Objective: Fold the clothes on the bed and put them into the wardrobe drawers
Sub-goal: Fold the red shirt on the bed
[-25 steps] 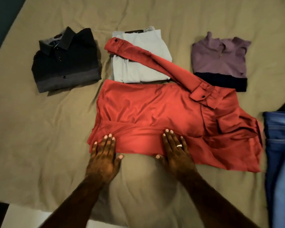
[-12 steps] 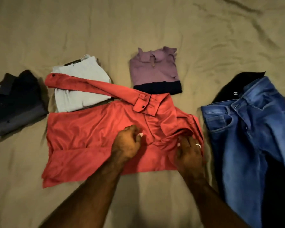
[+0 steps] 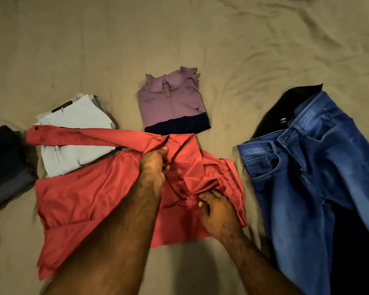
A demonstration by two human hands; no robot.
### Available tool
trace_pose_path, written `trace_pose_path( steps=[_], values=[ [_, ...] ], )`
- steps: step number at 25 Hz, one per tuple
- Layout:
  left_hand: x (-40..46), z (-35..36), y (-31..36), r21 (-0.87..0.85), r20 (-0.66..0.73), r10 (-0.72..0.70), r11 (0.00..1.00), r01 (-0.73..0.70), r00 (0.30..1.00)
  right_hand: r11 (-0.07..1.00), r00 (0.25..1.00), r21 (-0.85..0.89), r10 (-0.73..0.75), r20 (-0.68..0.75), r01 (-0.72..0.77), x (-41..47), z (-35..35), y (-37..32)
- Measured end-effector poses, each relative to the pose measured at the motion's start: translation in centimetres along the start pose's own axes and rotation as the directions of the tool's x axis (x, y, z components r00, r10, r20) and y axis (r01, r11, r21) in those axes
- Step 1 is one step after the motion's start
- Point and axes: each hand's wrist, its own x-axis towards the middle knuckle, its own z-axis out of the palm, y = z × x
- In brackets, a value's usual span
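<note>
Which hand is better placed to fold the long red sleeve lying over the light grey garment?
Probably the left hand: it already grips the red shirt near that sleeve's base; the right hand holds the opposite side.

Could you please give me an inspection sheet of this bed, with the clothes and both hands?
Surface: wrinkled tan bedsheet covers the bed.
Job's things: red shirt half folded, one sleeve lying across the folded pale grey garment. Folded purple zip top behind it. Dark folded shirt at the left edge. Blue jeans unfolded at the right, lying over a black garment.
Clutter: nothing seen.
Hands: left hand grips the red shirt near the collar; right hand grips the bunched red fabric, with a ring on one finger.
Cables: nothing seen.
Surroundings: only the bed is in view; no wardrobe seen.
</note>
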Motion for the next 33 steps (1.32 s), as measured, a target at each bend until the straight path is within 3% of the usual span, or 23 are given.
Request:
trace_pose_path(
  steps=[4, 7, 11, 14, 16, 17, 18, 19, 20, 21, 23, 24, 26, 27, 30, 32, 33],
  values=[
    [-3.4, -4.0, 4.0, -0.459, 0.268, 0.175, 0.888, -0.034, 0.948, 0.992, 0.996, 0.099, 0.083, -0.037, -0.079, 0.3, -0.2, 0.6],
    [-5.5, -11.8, 6.6, -0.515, 0.336, 0.308, 0.851, -0.1, 0.89, 0.972, 0.98, 0.158, 0.186, -0.063, -0.174, 0.6, -0.1, -0.2],
    [-6.4, -21.2, 6.4, -0.309, 0.374, 0.272, 0.938, -0.157, 0.886, 0.938, 0.941, 0.236, 0.297, -0.162, -0.255, 0.8, -0.2, -2.1],
    [-6.7, -24.7, 4.3, -0.152, 0.357, 0.185, 0.979, -0.138, 0.916, 0.872, 0.841, 0.249, 0.479, -0.251, -0.422, 0.1, 0.0, -2.4],
    [-6.4, -27.8, 2.4, -0.12, 0.301, 0.099, 0.991, -0.065, 0.948, 0.8, 0.807, 0.31, 0.573, -0.144, -0.513, -1.4, 1.5, -1.8],
    [-6.3, -29.2, 1.4, -0.072, 0.276, 0.074, 0.996, -0.056, 0.958, 0.694, 0.795, 0.496, 0.607, -0.015, -0.521, -1.9, 1.7, -1.5],
    [-5.9, -30.1, 0.5, -0.003, 0.279, 0.063, 0.998, -0.065, 0.958, 0.497, 0.798, 0.705, 0.579, 0.164, -0.506, -1.8, 1.2, -0.5],
    [-5.5, -31.3, -0.3, 0.043, 0.266, 0.068, 0.996, -0.082, 0.962, 0.194, 0.8, 0.851, 0.49, 0.348, -0.488, -1.9, 0.6, -0.1],
    [-5.4, -32.0, -0.7, 0.05, 0.263, 0.082, 0.994, -0.098, 0.961, -0.035, 0.801, 0.892, 0.426, 0.422, -0.451, -1.8, -0.1, 0.3],
    [-5.4, -33.5, -0.8, 0.007, 0.269, 0.09, 0.995, -0.095, 0.959, -0.15, 0.744, 0.885, 0.491, 0.454, -0.441, -1.7, -0.7, -0.3],
    [-4.9, -36.8, -0.3, -0.171, 0.349, 0.112, 0.984, -0.054, 0.93, -0.039, 0.667, 0.921, 0.678, 0.308, -0.387, -1.5, -1.8, -1.9],
    [-4.4, -38.4, -0.2, -0.291, 0.416, 0.104, 0.956, 0.024, 0.903, -0.008, 0.666, 0.94, 0.704, 0.248, -0.341, -1.5, -2.1, -2.6],
    [-2.6, -41.5, -1.1, -0.465, 0.556, 0.152, 0.872, 0.154, 0.817, -0.066, 0.673, 0.956, 0.696, 0.25, -0.286, -1.8, -1.6, -4.3],
    [-2.5, -41.5, -1.1, -0.44, 0.537, 0.132, 0.886, 0.143, 0.833, -0.1, 0.656, 0.942, 0.694, 0.298, -0.322, -1.9, -1.5, -5.0],
    [-3.2, -40.6, 0.0, -0.244, 0.37, 0.158, 0.967, -0.068, 0.915, -0.113, 0.634, 0.845, 0.611, 0.474, -0.523, -2.6, 0.6, -6.2],
    [-3.9, -39.6, 0.5, -0.252, 0.363, 0.233, 0.957, -0.146, 0.902, -0.136, 0.67, 0.846, 0.552, 0.497, -0.516, -2.5, 0.8, -6.6],
    [-3.9, -39.6, 0.6, -0.259, 0.349, 0.244, 0.953, -0.157, 0.905, -0.167, 0.695, 0.884, 0.562, 0.449, -0.437, -2.4, 0.9, -6.8]
  ],
)
